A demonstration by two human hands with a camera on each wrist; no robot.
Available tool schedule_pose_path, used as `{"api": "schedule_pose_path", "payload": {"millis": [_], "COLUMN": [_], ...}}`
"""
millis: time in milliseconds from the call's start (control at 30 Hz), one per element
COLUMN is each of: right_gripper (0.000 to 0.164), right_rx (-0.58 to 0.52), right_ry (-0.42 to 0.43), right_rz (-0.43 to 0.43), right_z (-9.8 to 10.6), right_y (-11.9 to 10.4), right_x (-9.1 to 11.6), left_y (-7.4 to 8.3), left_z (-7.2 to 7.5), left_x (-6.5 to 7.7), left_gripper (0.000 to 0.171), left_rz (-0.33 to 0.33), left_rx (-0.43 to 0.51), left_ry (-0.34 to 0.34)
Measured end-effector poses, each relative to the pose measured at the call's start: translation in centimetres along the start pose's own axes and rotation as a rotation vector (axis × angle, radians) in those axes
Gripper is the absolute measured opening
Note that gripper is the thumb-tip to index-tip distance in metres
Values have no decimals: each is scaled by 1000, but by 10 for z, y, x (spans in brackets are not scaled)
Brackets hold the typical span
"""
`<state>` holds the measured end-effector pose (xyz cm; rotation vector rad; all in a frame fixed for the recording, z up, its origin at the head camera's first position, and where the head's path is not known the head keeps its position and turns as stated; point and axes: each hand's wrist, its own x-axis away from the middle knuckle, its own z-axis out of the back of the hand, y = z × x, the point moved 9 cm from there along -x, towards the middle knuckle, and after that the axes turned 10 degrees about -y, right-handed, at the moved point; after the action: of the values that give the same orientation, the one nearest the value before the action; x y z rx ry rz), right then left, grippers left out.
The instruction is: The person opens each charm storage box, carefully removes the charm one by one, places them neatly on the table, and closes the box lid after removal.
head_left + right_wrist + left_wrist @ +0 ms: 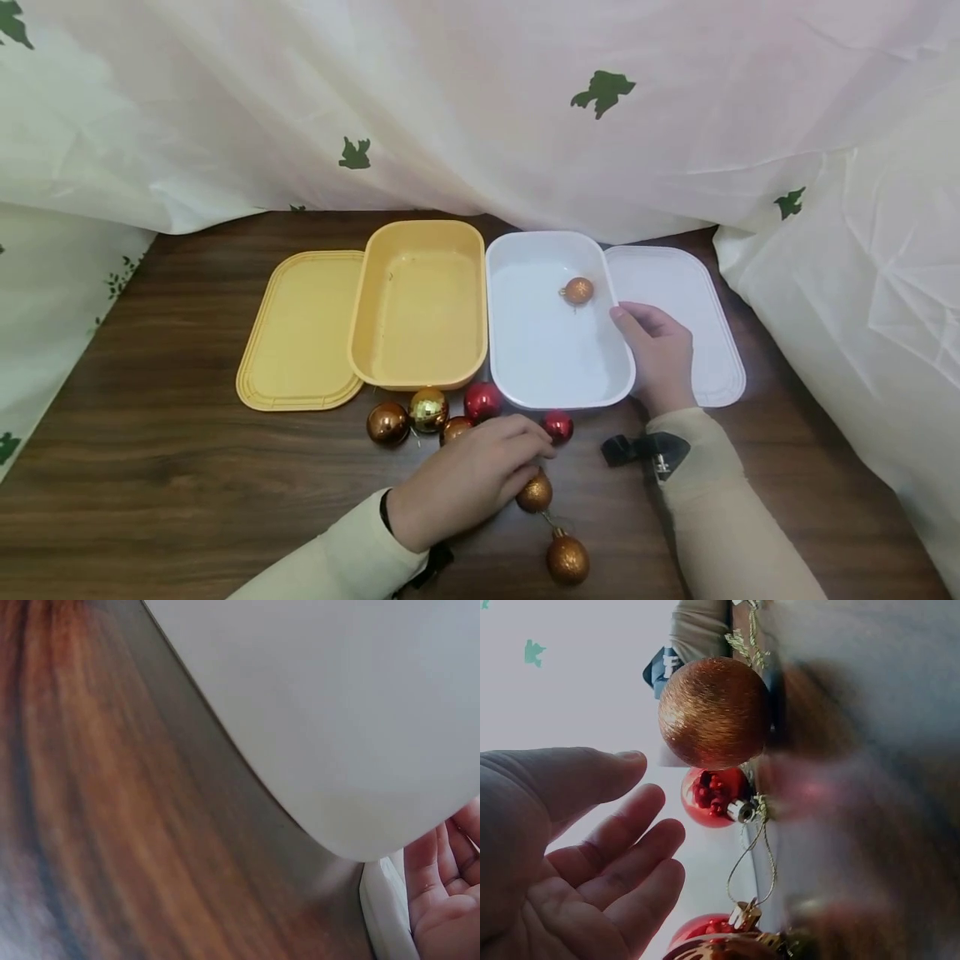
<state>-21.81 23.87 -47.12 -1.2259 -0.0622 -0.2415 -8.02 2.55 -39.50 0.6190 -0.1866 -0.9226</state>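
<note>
My left hand [476, 471] hovers over the ornaments with relaxed fingers and holds nothing. Closest to it is a glittery copper Christmas ball [535, 492]; the left wrist view shows that ball [714, 712] beyond the thumb and fingertips, apart from them. A small red ball [557, 426] lies just past the fingers. My right hand [662, 354] pinches the right rim of the white container [551, 358], thumb on the edge and fingers outside. Inside that container sits one glittery copper ball [578, 291].
A yellow container [420, 333] stands left of the white one, its yellow lid [303, 333] beside it. The white lid [693, 325] lies at right. Brown [387, 424], gold [429, 409] and red [482, 402] balls lie in front, with another glittery ball [567, 558] nearer.
</note>
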Motion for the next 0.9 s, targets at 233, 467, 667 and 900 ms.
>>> {"api": "schedule_pose_path", "payload": {"millis": [233, 467, 667, 900], "right_gripper": [45, 46, 47, 48], "right_rx": [-35, -46, -45, -57], "right_ry": [23, 19, 11, -3], "right_rz": [4, -6, -12, -12], "right_z": [9, 8, 4, -1], "right_y": [3, 1, 3, 2], "right_x": [3, 4, 4, 2], "left_y": [2, 4, 7, -6], "left_z": [9, 37, 70, 95], "left_x": [-2, -4, -16, -45], "left_gripper": [28, 38, 35, 37], "left_rz": [15, 57, 44, 107], "left_rx": [9, 54, 99, 230], "left_ry": [23, 105, 206, 225]}}
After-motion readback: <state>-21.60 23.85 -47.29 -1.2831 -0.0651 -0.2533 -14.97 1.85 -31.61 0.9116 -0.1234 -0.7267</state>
